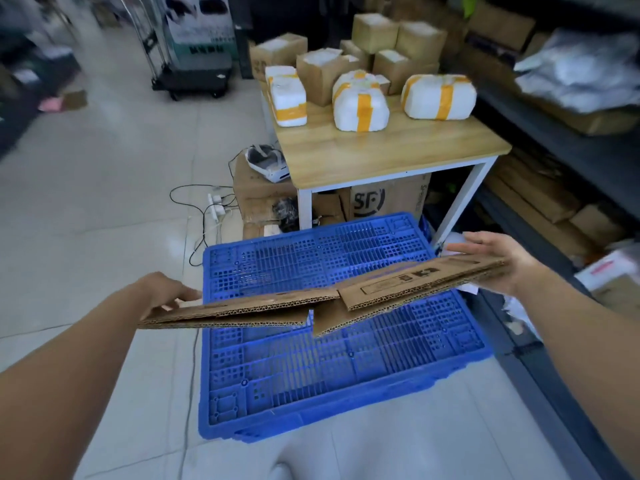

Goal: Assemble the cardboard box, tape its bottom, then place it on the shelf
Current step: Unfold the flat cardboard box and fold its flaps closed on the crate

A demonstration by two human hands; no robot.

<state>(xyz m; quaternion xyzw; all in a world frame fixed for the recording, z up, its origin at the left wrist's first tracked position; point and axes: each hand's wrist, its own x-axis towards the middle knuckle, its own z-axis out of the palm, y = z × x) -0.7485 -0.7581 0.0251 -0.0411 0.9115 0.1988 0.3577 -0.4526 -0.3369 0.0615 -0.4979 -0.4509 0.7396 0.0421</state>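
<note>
A flattened brown cardboard box point(381, 289) hangs edge-on in the air above a blue plastic pallet point(329, 368). Its flaps show as layered corrugated edges, split near the middle. My left hand point(169, 292) grips the box's left end, fingers over the top. My right hand point(502, 261) holds the right end, palm behind the cardboard with the fingers spread along it. The dark metal shelf point(571, 147) runs along the right side, loaded with cardboard and plastic-wrapped goods.
A wooden table point(388, 150) beyond the pallet carries white foam parcels with yellow tape point(360, 105) and several brown boxes point(318, 74). A power strip and cables point(214, 206) lie on the tiled floor left of the table. A trolley point(194, 74) stands at the back.
</note>
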